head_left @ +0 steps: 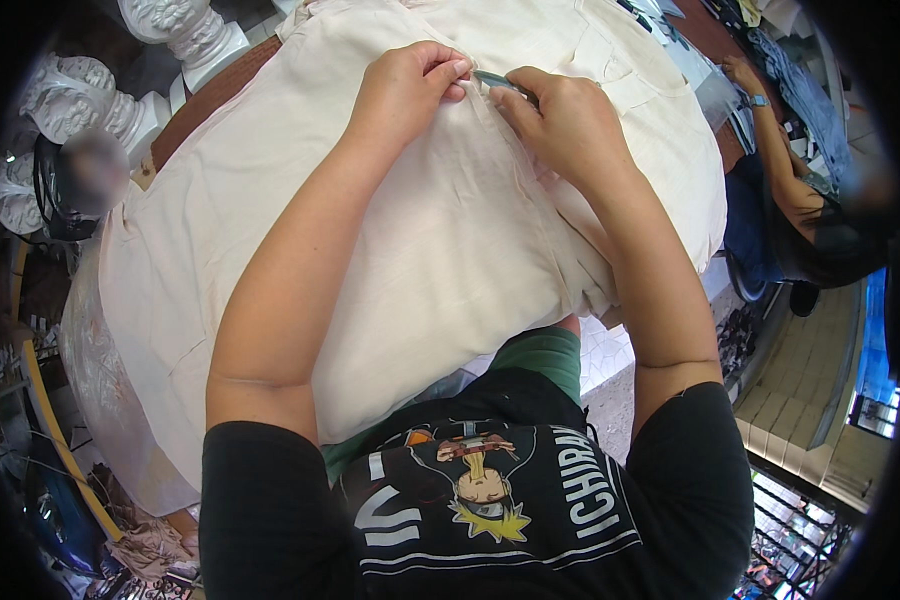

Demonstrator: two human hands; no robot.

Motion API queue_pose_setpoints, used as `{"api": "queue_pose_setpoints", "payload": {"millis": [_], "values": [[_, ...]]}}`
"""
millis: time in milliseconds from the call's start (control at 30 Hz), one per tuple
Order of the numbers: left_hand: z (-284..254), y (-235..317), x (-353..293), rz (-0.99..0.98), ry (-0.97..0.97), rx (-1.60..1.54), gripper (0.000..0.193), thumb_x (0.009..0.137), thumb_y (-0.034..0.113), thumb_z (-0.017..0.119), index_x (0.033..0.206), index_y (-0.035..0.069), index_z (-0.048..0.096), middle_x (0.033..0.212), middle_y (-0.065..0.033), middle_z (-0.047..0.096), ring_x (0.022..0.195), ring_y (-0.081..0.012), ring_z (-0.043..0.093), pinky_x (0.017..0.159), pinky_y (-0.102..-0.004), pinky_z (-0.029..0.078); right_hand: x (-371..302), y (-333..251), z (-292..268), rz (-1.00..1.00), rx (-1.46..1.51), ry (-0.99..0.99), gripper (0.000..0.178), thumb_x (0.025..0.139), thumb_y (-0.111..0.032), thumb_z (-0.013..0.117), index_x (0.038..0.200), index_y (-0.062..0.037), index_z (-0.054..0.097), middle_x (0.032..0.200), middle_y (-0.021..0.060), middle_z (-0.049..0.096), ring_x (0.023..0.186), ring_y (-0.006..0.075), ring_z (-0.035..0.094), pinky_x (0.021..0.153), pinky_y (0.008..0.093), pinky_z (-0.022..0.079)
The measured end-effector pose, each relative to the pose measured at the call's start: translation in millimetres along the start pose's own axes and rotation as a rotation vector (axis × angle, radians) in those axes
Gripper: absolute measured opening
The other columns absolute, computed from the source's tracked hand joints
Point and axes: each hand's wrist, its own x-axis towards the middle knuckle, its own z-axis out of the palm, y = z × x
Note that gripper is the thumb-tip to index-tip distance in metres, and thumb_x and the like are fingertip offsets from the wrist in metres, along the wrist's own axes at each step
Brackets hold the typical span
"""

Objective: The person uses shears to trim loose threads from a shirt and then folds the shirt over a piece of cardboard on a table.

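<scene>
A large cream cloth [420, 260] is spread over the table in front of me and hangs down toward my lap. Near its far middle, my left hand [410, 88] pinches a fold of it between thumb and fingertips. Just to the right, my right hand [565, 120] is closed around a small grey-green tool [494, 80], which looks like thread snips. The tool's tip points left, close to the pinched fold and my left fingertips. The rest of the tool is hidden in my palm.
White ornate pedestals [185, 35] stand at the far left, beside a black bag [60, 190]. At the right, another person's arm [785, 165] reaches over a table holding blue jeans [800, 90] and papers. Clear plastic sheeting [120, 370] hangs under the cloth's left side.
</scene>
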Motion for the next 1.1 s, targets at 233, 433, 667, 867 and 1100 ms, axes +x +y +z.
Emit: {"api": "queue_pose_setpoints", "payload": {"millis": [233,433,667,867,1100], "values": [[1.3,5.6,-4.1,-0.022,0.007,0.015,0.024,0.090,0.020,0.057,0.102,0.000,0.064,0.086,-0.0019,0.066,0.076,-0.0066,0.060,0.073,-0.0209,0.047,-0.1,-1.6,2.3,-0.018,-0.010,-0.019,0.029,0.086,-0.031,0.052,0.089,-0.0054,0.066,0.067,0.0144,0.064,0.063,0.0300,0.063,0.061,0.0397,0.050],[-7.2,53.2,-30.7,0.565,-0.300,-0.176,0.022,0.089,0.020,0.059,0.097,0.000,0.066,0.091,-0.0035,0.067,0.084,-0.0102,0.060,0.081,-0.0252,0.045,-1.6,18.4,-21.4,-0.142,0.029,0.218,0.027,0.081,-0.028,0.062,0.095,-0.0048,0.065,0.074,0.0173,0.063,0.067,0.0339,0.060,0.063,0.0381,0.048],[-22.8,143.3,-88.5,0.858,-0.289,-0.364,0.013,0.087,0.014,0.058,0.088,0.003,0.066,0.090,-0.0127,0.066,0.081,-0.0177,0.063,0.079,-0.0331,0.049,-60.7,32.3,-67.1,0.071,0.419,0.374,0.022,0.085,-0.021,0.059,0.087,0.0015,0.062,0.068,0.0087,0.059,0.063,0.0190,0.058,0.060,0.0333,0.043],[16.9,63.8,-82.8,0.263,-0.067,-0.228,0.018,0.087,0.015,0.061,0.100,0.003,0.066,0.097,-0.0024,0.066,0.086,-0.0094,0.060,0.083,-0.0240,0.044,-63.3,49.6,-9.1,0.087,0.356,0.042,0.038,0.076,-0.037,0.065,0.099,-0.0063,0.068,0.085,0.0168,0.067,0.080,0.0288,0.064,0.073,0.0362,0.049],[46.6,11.3,-80.6,0.007,0.147,-0.022,0.020,0.083,0.013,0.066,0.098,0.000,0.068,0.094,-0.0070,0.068,0.085,-0.0102,0.063,0.077,-0.0219,0.048,-48.6,24.4,10.0,0.237,0.393,-0.138,0.032,0.076,-0.027,0.065,0.096,-0.0027,0.068,0.081,0.0143,0.066,0.073,0.0231,0.063,0.069,0.0328,0.049]]}}
